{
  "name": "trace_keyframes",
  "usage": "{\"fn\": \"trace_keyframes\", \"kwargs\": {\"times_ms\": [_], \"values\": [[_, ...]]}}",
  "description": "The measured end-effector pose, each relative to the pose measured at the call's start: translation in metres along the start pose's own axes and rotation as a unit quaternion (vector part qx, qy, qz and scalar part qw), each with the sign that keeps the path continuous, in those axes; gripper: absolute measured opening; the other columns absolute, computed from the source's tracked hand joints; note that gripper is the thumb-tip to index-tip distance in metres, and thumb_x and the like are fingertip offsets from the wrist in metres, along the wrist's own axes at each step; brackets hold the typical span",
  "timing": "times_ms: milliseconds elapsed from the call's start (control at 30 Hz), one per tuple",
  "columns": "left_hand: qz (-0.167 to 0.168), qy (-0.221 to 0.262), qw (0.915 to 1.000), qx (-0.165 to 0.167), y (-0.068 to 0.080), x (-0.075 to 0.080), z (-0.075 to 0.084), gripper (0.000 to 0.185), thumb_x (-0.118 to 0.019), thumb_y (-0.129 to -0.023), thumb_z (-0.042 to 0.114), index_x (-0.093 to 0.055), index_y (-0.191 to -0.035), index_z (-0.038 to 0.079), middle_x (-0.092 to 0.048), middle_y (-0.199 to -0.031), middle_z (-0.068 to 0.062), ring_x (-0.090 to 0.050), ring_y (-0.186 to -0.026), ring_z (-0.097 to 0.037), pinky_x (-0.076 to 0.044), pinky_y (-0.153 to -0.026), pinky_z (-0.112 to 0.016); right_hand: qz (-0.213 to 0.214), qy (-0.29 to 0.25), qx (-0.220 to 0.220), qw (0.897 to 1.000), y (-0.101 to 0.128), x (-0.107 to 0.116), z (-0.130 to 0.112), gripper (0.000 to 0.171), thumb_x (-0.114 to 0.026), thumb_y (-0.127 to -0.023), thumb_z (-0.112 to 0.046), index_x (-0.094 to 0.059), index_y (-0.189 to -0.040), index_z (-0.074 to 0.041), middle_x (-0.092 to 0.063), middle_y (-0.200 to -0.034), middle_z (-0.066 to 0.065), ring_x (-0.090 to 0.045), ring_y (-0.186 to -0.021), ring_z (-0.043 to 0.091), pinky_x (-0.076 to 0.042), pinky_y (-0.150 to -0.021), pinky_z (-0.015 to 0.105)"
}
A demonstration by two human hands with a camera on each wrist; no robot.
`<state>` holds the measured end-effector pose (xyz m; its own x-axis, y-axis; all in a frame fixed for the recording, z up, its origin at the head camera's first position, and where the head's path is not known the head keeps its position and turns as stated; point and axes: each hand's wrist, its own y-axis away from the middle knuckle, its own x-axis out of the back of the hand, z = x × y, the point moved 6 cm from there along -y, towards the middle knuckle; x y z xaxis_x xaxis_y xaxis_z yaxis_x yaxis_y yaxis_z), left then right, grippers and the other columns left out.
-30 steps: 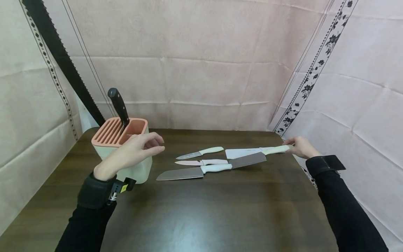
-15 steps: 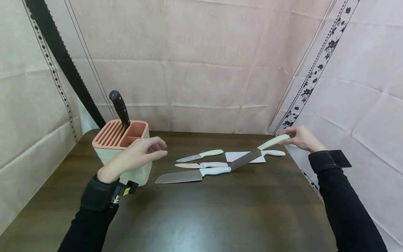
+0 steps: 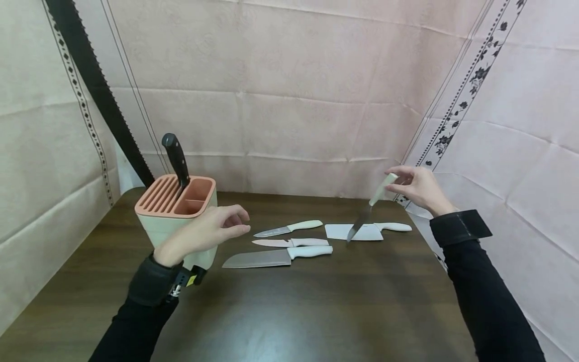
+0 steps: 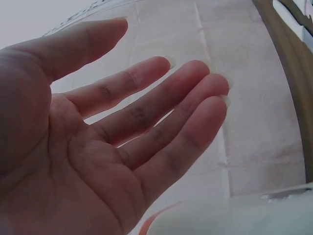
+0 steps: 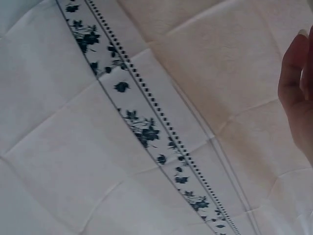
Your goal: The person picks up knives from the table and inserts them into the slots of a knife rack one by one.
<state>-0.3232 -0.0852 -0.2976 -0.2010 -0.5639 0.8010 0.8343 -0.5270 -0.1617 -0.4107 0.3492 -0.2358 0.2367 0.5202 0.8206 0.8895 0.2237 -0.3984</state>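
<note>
Knife blocks: one [image 3: 174, 213], on the table.
Black-handled knives: one [image 3: 176, 158], standing in the block.
White-handled knives: five; four lie on the table [image 3: 289, 229] [image 3: 289, 243] [image 3: 276, 257] [image 3: 366, 231], one is held in the air [image 3: 368, 208].
Hands: two, left [image 3: 205, 234] and right [image 3: 418, 188].
Tables: one [image 3: 316, 301].

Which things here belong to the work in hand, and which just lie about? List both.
In hand:
right hand pinching the lifted knife, blade down
knife block beside the open left hand

Lying about:
cleaver
three white-handled knives on the table
black-handled knife already in the block
</note>
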Motion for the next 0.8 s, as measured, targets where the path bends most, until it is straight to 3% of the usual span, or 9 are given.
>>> {"fn": "trace_keyframes", "kwargs": {"times_ms": [133,533,800], "values": [[0.000,-0.002,1.0000,0.000,-0.005,-0.008,0.002,0.027,-0.060,-0.095,0.028,-0.061,-0.114,0.009,-0.070,-0.099,-0.004,-0.065,-0.091,-0.016,-0.054,-0.080,-0.035,0.011,0.006,0.004,1.000,-0.003,0.002,-0.010,0.034,-0.074,-0.084,-0.016,-0.067,-0.117,-0.008,-0.072,-0.085,0.015,-0.063,-0.074,0.009,-0.045,-0.066,0.013],[0.038,0.024,0.9989,-0.010,-0.019,-0.031,0.001,0.032,-0.060,-0.095,0.023,-0.059,-0.120,0.004,-0.067,-0.107,-0.010,-0.062,-0.098,-0.022,-0.054,-0.082,-0.037,0.023,-0.010,0.022,0.999,-0.011,-0.002,-0.034,0.036,-0.075,-0.083,-0.014,-0.067,-0.118,-0.009,-0.071,-0.082,0.013,-0.060,-0.067,0.005,-0.043,-0.063,0.015],[0.062,0.047,0.9970,0.001,-0.031,-0.039,0.005,0.034,-0.060,-0.095,0.029,-0.058,-0.120,0.007,-0.066,-0.108,-0.008,-0.060,-0.098,-0.020,-0.052,-0.083,-0.036,0.023,-0.011,0.036,0.999,-0.015,-0.005,-0.053,0.035,-0.075,-0.083,-0.012,-0.068,-0.117,-0.007,-0.070,-0.081,0.013,-0.064,-0.071,0.018,-0.044,-0.064,0.013]]}}
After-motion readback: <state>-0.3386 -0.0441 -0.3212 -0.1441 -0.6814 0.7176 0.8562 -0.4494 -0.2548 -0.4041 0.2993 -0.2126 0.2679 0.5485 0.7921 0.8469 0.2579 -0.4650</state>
